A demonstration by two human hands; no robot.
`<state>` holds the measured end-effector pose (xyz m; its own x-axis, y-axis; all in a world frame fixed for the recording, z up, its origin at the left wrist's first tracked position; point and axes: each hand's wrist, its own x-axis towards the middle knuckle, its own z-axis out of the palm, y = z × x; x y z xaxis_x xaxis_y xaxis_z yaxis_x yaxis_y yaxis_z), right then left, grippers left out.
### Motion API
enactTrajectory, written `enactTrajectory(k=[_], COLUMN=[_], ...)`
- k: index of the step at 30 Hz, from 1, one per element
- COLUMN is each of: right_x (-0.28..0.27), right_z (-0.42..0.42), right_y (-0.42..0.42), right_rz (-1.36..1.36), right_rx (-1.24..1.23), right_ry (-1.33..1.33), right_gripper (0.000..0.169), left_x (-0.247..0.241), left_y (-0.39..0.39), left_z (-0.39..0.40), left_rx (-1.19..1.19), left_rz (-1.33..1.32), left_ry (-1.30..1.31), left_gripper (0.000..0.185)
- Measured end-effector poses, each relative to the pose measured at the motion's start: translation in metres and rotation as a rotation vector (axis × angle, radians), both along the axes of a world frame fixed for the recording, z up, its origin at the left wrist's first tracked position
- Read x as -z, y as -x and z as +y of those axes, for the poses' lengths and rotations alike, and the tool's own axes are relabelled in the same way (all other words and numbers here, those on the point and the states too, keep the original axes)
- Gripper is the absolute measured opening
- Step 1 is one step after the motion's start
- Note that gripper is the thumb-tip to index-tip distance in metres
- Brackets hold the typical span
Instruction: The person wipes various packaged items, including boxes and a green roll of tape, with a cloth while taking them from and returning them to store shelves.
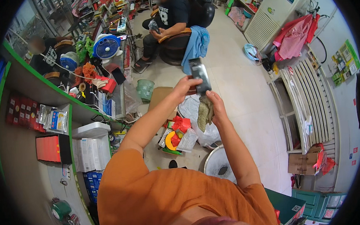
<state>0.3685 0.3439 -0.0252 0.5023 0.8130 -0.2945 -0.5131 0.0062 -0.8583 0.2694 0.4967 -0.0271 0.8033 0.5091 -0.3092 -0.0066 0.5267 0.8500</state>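
Observation:
A dark box-like packet (200, 77) with a glossy front and some writing is held up between my two hands, in the middle of the view. My left hand (187, 86) grips its left side, the thumb across its face. The fingertips of my right hand (216, 106) touch its lower right corner. A crumpled olive-green cloth (204, 113) hangs from my right hand below the packet. Beneath are a white plastic bag (209, 133) and a container of red, yellow and green packages (178, 135).
A person (172, 13) sits in an armchair at the top, holding a small packet. Left stand green-edged shelves (86, 103) and a cluttered counter with a blue fan (106, 46). A round white tub (214, 163) stands low on the tiled floor; a slatted white rack (306, 104) is at right.

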Motion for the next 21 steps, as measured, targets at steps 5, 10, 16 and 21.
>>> enactTrajectory(k=[5,10,16,21], right_x=[0.040,0.073,0.120,0.145], right_z=[-0.048,-0.171,-0.327,-0.387], right_y=[-0.015,-0.029,-0.016,0.006], right_rz=[0.237,0.532,0.645,0.639], right_rx=[0.042,0.166,0.437,0.529], right_ry=[-0.126,0.000,0.104,0.107], right_gripper=[0.031,0.031,0.038,0.039], left_x=[-0.012,-0.001,0.006,0.009], left_y=[0.028,0.067,0.091,0.111], left_z=[0.066,0.138,0.184,0.210], left_rx=[-0.365,-0.525,-0.846,-0.848], left_rz=[-0.028,-0.003,0.097,0.039], left_ry=[0.070,0.022,-0.036,-0.064], left_gripper=[0.054,0.067,0.047,0.051])
